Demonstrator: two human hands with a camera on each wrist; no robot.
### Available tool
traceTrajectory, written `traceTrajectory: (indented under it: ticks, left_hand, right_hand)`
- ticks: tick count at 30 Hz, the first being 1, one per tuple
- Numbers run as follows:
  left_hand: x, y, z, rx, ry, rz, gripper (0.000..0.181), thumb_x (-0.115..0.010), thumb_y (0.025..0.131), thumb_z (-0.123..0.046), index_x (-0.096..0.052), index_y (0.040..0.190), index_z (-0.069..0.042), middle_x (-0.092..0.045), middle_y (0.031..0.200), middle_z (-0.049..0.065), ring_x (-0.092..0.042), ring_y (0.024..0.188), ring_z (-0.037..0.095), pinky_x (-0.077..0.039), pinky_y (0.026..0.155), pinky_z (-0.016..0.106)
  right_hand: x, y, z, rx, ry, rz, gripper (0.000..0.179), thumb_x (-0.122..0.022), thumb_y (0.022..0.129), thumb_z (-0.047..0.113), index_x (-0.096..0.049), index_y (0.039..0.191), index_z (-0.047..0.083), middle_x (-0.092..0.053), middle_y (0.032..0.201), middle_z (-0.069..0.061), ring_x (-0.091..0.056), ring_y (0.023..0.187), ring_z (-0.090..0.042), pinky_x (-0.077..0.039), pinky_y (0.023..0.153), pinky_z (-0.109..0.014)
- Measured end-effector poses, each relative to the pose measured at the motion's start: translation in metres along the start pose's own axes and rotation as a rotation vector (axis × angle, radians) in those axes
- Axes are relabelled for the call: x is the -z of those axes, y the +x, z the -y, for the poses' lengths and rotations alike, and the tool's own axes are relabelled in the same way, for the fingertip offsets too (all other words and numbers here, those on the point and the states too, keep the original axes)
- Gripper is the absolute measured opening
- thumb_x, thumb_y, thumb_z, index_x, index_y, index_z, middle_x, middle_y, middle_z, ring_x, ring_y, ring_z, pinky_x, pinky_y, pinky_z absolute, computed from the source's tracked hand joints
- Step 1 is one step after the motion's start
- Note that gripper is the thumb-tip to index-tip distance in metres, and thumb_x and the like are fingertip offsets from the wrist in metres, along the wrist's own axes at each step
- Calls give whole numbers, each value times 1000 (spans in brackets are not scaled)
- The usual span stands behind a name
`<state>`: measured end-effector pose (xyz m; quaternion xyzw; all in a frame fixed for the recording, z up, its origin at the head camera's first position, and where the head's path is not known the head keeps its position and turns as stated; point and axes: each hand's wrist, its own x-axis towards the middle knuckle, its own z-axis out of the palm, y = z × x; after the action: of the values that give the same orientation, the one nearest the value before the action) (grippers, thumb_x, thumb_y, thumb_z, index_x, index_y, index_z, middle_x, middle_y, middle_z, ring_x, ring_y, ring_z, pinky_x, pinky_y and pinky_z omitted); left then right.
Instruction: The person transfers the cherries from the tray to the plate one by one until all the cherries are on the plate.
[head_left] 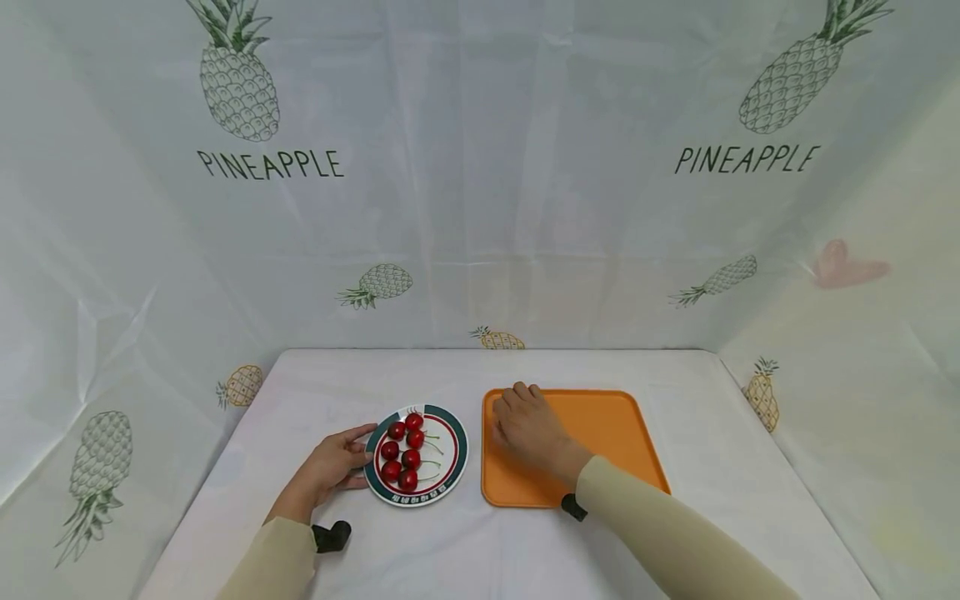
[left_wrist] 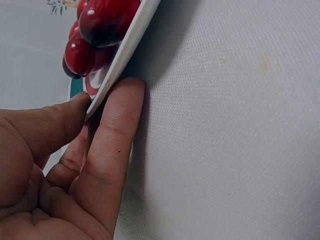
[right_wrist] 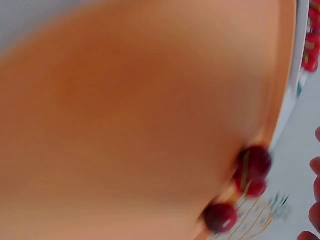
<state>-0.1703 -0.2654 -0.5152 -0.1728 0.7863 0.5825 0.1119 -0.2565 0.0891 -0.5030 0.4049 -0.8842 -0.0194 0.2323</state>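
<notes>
On the left of the table stands a white plate [head_left: 448, 454] with a dark green rim, bearing several dark red cherries [head_left: 411, 459] with stems. My left hand [head_left: 327, 463] pinches the plate's left edge, thumb on top and fingers underneath, as the left wrist view [left_wrist: 75, 165] shows. Over the left part of an orange tray [head_left: 600, 442] is my right hand [head_left: 528, 429], its fingers bent. In the blurred right wrist view, a few cherries [right_wrist: 220, 218] lie at the tray's edge, and fingertips [right_wrist: 316, 215] show apart from them with nothing visible held.
A white cloth [head_left: 442, 558] covers the table. Behind it hangs a pale curtain [head_left: 480, 208] printed with pineapples. Black straps [head_left: 332, 537] sit at both wrists. The plate and tray stand side by side with a narrow gap.
</notes>
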Motion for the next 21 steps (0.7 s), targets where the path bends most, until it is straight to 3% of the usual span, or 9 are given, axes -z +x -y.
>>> traceTrajectory:
  ticks: [10, 16, 21]
  left_hand:
    - [1, 3, 1, 10, 9, -2, 58, -64, 101, 1, -52, 156, -14, -52, 114, 18, -66, 90, 22, -67, 76, 40]
    - [1, 3, 1, 12, 8, -5, 58, -65, 101, 1, -52, 156, -14, -52, 114, 18, -66, 89, 22, -67, 75, 40]
    - [1, 1, -1, 16, 7, -10, 58, -65, 101, 1, -53, 156, -14, -52, 114, 18, -67, 88, 22, -67, 75, 40]
  right_hand:
    - [-13, -18, -50, -68, -33, 2, 19, -75, 94, 20, -62, 96, 6, -53, 86, -6, -43, 84, -27, -38, 73, -36]
    - [-14, -15, -54, -92, -20, 90, 18, -73, 96, 21, -67, 104, 7, -58, 92, -6, -44, 88, -26, -40, 75, -35]
    - [-17, -8, -51, -111, -3, 119, 17, -69, 98, 22, -62, 94, 8, -51, 84, -4, -41, 83, -25, -34, 72, -33]
